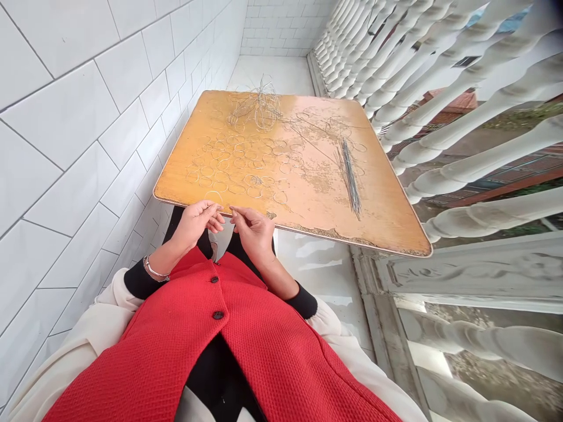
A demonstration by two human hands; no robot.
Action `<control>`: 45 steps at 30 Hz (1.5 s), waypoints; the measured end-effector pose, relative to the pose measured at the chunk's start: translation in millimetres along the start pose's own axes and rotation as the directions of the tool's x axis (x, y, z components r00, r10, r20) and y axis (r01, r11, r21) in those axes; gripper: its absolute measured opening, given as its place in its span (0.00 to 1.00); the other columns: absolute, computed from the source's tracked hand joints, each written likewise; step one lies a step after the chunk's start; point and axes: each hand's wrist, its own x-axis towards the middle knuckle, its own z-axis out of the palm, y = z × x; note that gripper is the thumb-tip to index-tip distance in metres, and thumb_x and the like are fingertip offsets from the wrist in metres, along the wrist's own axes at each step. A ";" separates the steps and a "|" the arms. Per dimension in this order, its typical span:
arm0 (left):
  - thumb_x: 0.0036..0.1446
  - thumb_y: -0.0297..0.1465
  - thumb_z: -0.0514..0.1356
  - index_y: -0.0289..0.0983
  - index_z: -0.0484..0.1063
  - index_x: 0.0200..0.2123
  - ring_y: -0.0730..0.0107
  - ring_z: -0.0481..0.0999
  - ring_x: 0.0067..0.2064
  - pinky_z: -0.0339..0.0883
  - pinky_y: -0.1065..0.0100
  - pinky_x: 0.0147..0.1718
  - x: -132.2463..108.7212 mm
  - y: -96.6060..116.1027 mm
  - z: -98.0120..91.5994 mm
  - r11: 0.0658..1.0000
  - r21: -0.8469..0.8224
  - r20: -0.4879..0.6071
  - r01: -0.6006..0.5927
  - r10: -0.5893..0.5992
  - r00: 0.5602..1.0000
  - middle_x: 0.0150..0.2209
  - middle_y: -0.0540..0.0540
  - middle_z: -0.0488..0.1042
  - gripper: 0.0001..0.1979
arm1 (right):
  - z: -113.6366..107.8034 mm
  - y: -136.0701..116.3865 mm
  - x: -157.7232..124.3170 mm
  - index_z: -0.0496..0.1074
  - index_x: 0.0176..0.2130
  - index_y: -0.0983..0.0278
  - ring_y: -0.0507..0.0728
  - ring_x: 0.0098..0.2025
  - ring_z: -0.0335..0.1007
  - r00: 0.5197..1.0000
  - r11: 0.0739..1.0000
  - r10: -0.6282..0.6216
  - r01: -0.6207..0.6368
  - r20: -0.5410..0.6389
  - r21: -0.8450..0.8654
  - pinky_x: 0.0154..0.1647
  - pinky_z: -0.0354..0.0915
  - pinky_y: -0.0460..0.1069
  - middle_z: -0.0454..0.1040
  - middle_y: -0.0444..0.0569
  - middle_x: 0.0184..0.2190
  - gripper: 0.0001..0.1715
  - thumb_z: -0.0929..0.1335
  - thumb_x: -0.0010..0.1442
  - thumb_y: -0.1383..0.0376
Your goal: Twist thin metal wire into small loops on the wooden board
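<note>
Shaping seems in hand: at the counter's (389,217) near edge, the left hand (199,221) apparently pinches a loop (213,191), the right hand's (255,231) fingertips nearly meet, hold unclear; steady two-handed bending seems called for next.

Bright daylight enters through balusters (492,212) right of the right hand (255,233); sheen pales the counter (308,211) ahead; lens distortion stretches the periphery.

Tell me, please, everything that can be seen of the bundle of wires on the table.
The bundle of wires is a narrow sheaf of thin, grey, metallic-looking strands, mostly straight, with uneven ends. It lies on the right part of the worn table, pointing away from the person; the left hand and right hand are clear of it.
</note>
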 end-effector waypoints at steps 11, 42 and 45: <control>0.62 0.35 0.61 0.33 0.71 0.32 0.80 0.73 0.19 0.61 0.78 0.18 3.3 2.1 -2.3 0.998 0.048 0.022 0.029 -0.030 0.999 0.23 0.51 0.75 0.10 | 2.0 5.5 -1.7 0.81 0.41 0.62 0.55 0.31 0.76 0.999 0.998 -0.027 0.028 0.023 -0.057 0.35 0.70 0.50 0.81 0.49 0.30 0.15 0.66 0.60 0.60; 0.57 0.31 0.64 0.32 0.73 0.26 0.84 0.61 0.15 0.49 0.78 0.15 20.4 28.3 -13.7 0.934 0.357 0.342 0.019 -0.149 0.928 0.19 0.51 0.70 0.10 | -16.0 -12.4 28.2 0.77 0.26 0.63 0.47 0.18 0.64 0.920 0.855 0.236 -0.349 0.312 0.384 0.20 0.65 0.44 0.75 0.43 0.20 0.22 0.78 0.44 0.48; 0.56 0.31 0.65 0.31 0.74 0.29 0.85 0.63 0.16 0.50 0.78 0.15 16.6 21.4 -15.5 0.958 0.282 0.302 0.047 -0.135 0.944 0.23 0.50 0.74 0.08 | -13.6 -10.6 26.7 0.76 0.26 0.64 0.47 0.19 0.67 0.931 0.831 0.280 -0.358 0.236 0.426 0.22 0.66 0.44 0.75 0.43 0.20 0.19 0.78 0.44 0.51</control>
